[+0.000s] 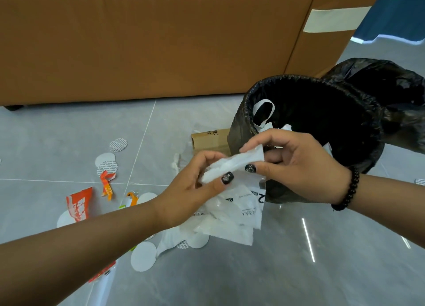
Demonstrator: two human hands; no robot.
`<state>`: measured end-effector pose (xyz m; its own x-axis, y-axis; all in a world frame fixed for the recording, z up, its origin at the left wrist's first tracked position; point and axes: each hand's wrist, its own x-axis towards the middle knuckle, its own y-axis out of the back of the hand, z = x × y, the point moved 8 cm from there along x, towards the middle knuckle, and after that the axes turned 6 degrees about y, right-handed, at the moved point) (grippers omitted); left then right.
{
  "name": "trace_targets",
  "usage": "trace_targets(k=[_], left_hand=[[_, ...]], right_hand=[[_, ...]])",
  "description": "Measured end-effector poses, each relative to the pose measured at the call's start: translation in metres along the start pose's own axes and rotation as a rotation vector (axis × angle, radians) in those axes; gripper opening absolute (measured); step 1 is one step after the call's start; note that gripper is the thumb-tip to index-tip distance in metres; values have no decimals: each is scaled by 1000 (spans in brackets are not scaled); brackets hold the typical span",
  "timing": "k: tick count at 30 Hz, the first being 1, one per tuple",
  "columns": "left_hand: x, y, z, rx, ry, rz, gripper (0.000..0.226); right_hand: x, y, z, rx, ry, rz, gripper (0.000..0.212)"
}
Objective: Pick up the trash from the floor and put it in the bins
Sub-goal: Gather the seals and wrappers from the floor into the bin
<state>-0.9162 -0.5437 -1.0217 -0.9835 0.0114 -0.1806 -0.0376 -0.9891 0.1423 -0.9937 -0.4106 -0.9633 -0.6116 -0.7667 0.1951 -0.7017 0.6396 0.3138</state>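
Note:
Both my hands hold one white plastic wrapper [232, 164] just left of the near bin's rim. My left hand [195, 190] pinches its lower left end and also clutches a bunch of white packaging [232, 211] hanging below. My right hand [296, 163] grips the wrapper's upper right end. The near bin [368, 121] has a black liner and holds white scraps [263, 112]. A second black-lined bin [395, 82] stands behind it. Orange torn wrappers [79, 205] and white round discs [143, 256] lie on the grey tile floor at left.
A brown sofa [149, 41] runs along the back. A flat cardboard piece [210, 140] lies left of the near bin. More discs [105, 162] and an orange scrap [107, 183] are scattered on the floor. A blue curtain [397, 9] hangs at top right.

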Motion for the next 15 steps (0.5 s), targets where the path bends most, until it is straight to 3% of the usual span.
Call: trace_targets(k=[5, 8, 10, 15], left_hand=[[1, -9, -19, -259, 261, -95, 51], [3, -13, -14, -315, 254, -92, 35], [5, -9, -12, -319, 214, -34, 37], [9, 5, -5, -250, 86, 105, 24]], right_hand=[[-5, 15, -8, -90, 140, 125, 13], [-11, 11, -20, -315, 318, 121, 13], [-15, 7, -21, -371, 371, 84, 15], [-14, -2, 4, 50, 50, 26, 54]])
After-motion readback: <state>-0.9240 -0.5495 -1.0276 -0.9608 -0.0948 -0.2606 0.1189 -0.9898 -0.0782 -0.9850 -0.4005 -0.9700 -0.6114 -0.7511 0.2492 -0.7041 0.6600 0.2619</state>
